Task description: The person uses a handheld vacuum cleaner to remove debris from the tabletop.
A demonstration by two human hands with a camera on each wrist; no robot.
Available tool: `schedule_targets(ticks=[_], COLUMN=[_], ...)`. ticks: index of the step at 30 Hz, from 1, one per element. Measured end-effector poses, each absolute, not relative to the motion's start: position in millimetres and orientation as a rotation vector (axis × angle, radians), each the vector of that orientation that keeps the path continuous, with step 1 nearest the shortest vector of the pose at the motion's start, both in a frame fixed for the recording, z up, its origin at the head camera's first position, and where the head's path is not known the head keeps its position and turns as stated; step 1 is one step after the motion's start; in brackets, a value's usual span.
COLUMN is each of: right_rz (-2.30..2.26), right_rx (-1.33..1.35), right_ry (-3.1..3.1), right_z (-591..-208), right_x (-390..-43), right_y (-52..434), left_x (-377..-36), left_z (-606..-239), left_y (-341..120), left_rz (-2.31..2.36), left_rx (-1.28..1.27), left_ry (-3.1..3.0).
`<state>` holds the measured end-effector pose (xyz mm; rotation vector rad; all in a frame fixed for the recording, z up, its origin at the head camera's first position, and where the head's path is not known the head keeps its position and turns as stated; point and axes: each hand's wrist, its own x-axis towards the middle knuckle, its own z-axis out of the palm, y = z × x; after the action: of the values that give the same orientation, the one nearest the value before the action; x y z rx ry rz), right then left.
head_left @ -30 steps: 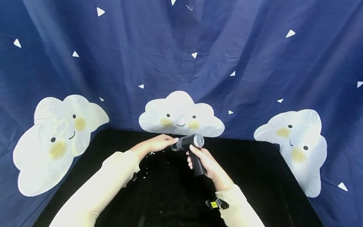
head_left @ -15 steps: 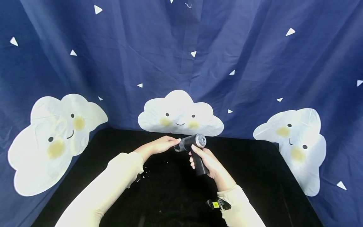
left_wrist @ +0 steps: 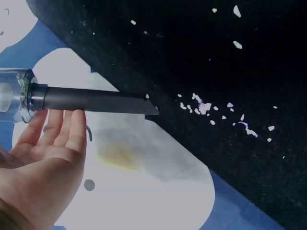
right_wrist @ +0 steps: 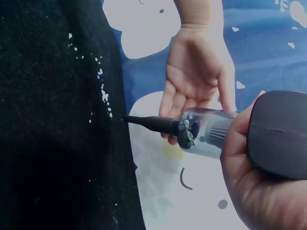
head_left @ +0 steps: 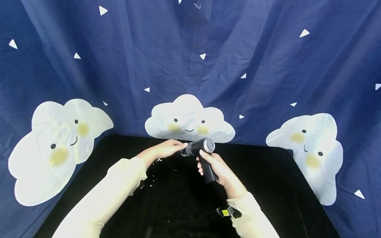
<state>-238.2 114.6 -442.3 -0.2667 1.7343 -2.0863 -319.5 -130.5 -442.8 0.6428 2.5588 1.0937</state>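
My right hand (head_left: 218,167) grips the handle of a black handheld vacuum cleaner (head_left: 196,147), thumb near its silver vented end. The clear dust cup (right_wrist: 211,146) holds dark and pale debris. A narrow black nozzle (left_wrist: 91,99) points from the cup toward the scraps on the black cloth. My left hand (head_left: 163,149) is at the cup and nozzle, its fingers (left_wrist: 76,129) extended against the nozzle's base. Small white scraps (left_wrist: 205,108), some with purple edges, lie scattered just past the nozzle tip.
The black cloth (head_left: 184,205) covers the table. Behind it hangs a blue curtain (head_left: 178,72) with white triangles and smiling clouds (head_left: 190,115). More scraps (head_left: 153,181) lie beside my left forearm. A dark strap (head_left: 233,212) is on my right wrist.
The vacuum cleaner and both hands shifted slightly right, then back left and a little up. White scraps beside my left wrist, covered half a second ago, show again.
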Motion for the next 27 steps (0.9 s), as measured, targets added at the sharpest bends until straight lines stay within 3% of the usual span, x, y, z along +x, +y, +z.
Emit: schedule_targets(ticks=[13, 27], right_rz=[-2.106, -2.052], right_rx=[-0.202, -0.23], right_ry=[1.732, 1.66], right_z=[-460, -461], right_x=[-252, -252], right_y=[99, 92], left_x=[-329, -320], left_z=[-466, -461], left_y=[-140, -156], left_rz=[1.159, 1.058], left_rx=[0.566, 0.562], left_ry=[2.56, 2.596])
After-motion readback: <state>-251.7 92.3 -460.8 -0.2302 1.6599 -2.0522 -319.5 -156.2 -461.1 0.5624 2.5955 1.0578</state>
